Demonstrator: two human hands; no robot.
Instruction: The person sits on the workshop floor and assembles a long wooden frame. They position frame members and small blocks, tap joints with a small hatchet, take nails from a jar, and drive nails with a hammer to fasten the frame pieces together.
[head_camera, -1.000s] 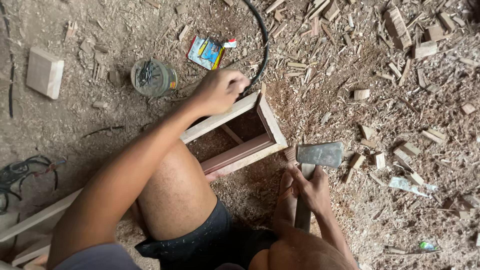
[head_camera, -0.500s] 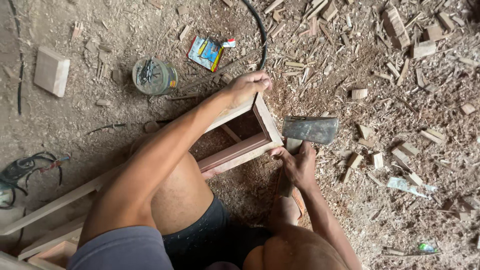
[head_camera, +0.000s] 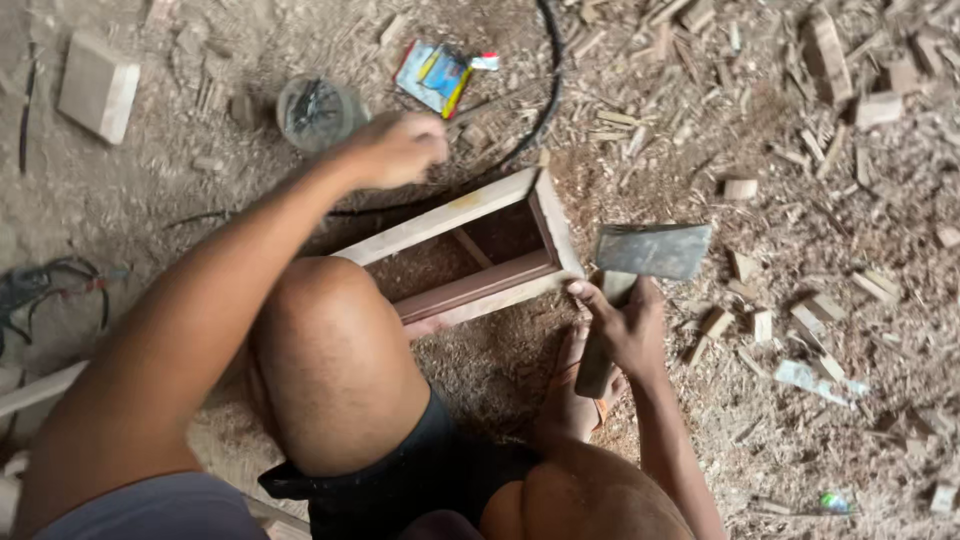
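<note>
The fingers of the right hand (head_camera: 620, 325) are wrapped tight around the wooden handle of a hatchet (head_camera: 640, 275), whose broad grey blade sits just above the knuckles, level and pointing to the right, close beside the end of a wooden frame (head_camera: 470, 250). The left hand (head_camera: 395, 150) is blurred; its fingers look curled inward, but whether they grip anything I cannot tell. It hovers beyond the frame's far edge, near a round clear lid or tub (head_camera: 315, 108) lying on the dirt floor (head_camera: 180, 200). The frame is an open rectangular box of pale boards, lying on the floor between the person's bent left knee (head_camera: 330, 350) and the hatchet. A black cable (head_camera: 545, 90) curves past its far side. Beyond that lies a small colourful packet (head_camera: 435, 75), with a wood block (head_camera: 97, 85) at far left. Wood chips and offcuts (head_camera: 800, 150) cover the floor to the right.
</note>
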